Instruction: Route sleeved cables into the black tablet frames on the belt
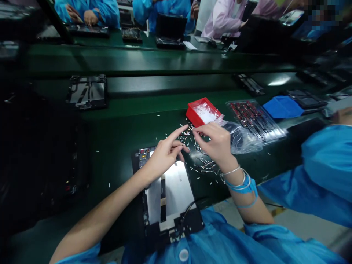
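Our left hand [165, 154] hovered over board [167, 194], index finger out, other fingers curled, holding nothing we could see. Our right hand [217, 143] pinched tiny pale part at fingertips. Small white and metallic parts [202, 165] lay scattered on green table [123, 124], near red tray [202, 110].
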